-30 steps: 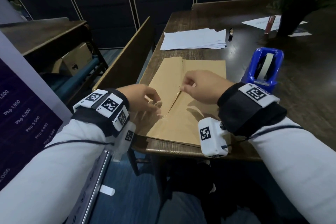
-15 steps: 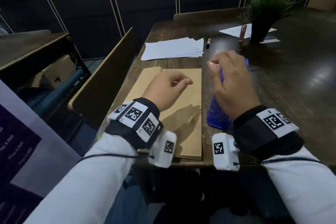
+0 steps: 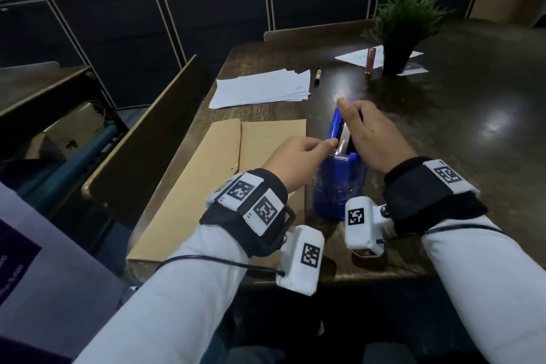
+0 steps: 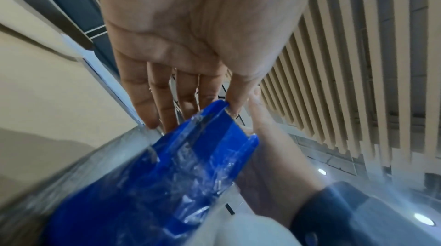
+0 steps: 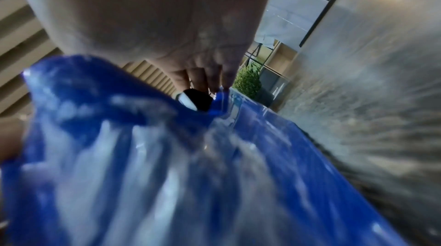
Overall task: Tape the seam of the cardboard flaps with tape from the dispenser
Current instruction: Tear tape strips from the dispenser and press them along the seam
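Two tan cardboard flaps lie flat on the dark table, their seam running away from me. To their right stands the blue tape dispenser. My right hand reaches over its top and pinches the end of the clear tape above the far end. My left hand comes in from the left, its fingers straight and touching the dispenser's upper left edge. The left wrist view shows the dispenser under those straight fingers. The right wrist view is blurred, with the dispenser filling it.
A stack of white paper and a marker lie beyond the cardboard. Further back right stand a potted plant and a red tube. A wooden panel stands along the table's left side.
Both hands have left the cardboard seam and moved right to the dispenser. The right hand got there first and now pinches the tape end; the left hand followed.
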A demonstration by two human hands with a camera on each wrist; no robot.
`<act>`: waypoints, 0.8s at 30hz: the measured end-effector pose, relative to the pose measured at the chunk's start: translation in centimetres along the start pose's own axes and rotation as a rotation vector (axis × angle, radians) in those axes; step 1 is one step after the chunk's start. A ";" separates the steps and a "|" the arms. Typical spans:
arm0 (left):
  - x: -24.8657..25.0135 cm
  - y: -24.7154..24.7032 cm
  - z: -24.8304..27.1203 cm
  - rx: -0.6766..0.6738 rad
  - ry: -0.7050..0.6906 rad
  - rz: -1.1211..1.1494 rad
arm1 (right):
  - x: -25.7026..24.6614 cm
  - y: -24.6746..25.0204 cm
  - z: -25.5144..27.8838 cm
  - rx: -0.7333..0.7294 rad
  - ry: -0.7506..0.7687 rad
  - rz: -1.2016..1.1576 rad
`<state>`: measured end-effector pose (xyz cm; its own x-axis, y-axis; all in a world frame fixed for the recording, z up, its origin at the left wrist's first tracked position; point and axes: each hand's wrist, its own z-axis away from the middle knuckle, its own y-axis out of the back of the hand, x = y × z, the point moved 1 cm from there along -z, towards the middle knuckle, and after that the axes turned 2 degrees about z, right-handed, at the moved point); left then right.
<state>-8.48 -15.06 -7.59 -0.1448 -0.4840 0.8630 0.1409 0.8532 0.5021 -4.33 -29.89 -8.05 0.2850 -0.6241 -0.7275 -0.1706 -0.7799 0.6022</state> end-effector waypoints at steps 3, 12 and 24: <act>-0.2 -0.1 -0.3 -0.027 0.056 0.066 | -0.1 0.4 -0.4 -0.030 -0.012 0.017; -0.2 0.4 0.1 -0.188 0.039 0.168 | 0.1 0.1 -1.3 -0.128 -0.040 0.202; -0.9 2.5 -0.9 -0.303 0.058 0.165 | -0.8 0.4 -1.5 -0.170 -0.078 0.286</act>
<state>-7.12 -12.70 -7.03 -0.0410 -0.3616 0.9314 0.4430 0.8290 0.3413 -3.18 -29.60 -6.75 0.1743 -0.8234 -0.5400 -0.0721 -0.5576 0.8269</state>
